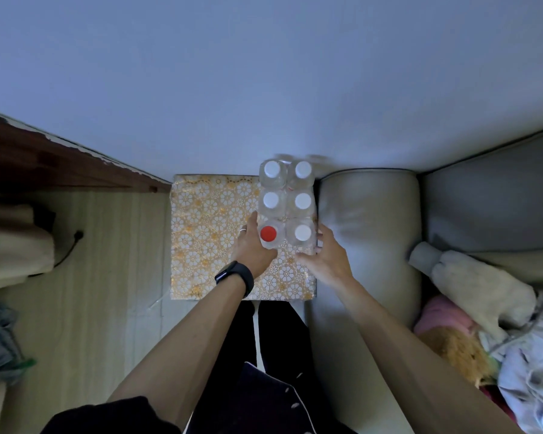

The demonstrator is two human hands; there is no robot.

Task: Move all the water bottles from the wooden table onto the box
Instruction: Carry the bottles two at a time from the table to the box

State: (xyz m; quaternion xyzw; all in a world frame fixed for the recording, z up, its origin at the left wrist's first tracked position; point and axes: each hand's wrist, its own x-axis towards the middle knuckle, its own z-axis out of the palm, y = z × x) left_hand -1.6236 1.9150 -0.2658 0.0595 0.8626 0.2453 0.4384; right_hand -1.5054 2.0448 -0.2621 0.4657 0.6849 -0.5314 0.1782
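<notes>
A pale wall (264,73) fills the upper half of the frame. A grey sofa (367,214) takes the right side, with soft toys and clothes heaped at lower right, and light wood floor (107,261) covers the left. The dark wooden surface (44,158) runs in from the upper left, and no bottle shows on the part in view. At the centre sits the box (207,220), wrapped in gold flowered paper. Six bottles (303,202) stand upright on its right half, two across and three deep, packed against each other. The left hand (251,249) has its grip round the red-cap bottle (268,234) at the near left of the group, fingers on its left side. The right hand (326,258) has its grip on the near white-cap bottle (302,233) beside it, fingers curved against its right side and thumb at its near side. A black watch (237,277) is on the left wrist, and a ring (242,230) is on a left finger.
</notes>
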